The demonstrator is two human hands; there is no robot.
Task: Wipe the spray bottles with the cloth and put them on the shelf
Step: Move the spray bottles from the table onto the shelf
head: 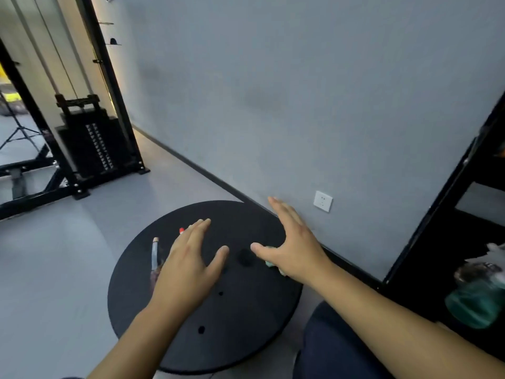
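Note:
A round black table stands low in front of me. My left hand hovers flat over its left half, fingers straight. Under it lies a spray bottle, only its pale nozzle end and part of its body showing; a small red tip peeks out beside my fingers. My right hand is spread open over the table's right edge. A pale green cloth lies beneath its palm, mostly hidden. On the black shelf at the right stands a blurred green bottle.
A grey wall with a white socket runs behind the table. A black weight-stack gym machine stands on the grey floor at the left. My dark blue knee is just right of the table.

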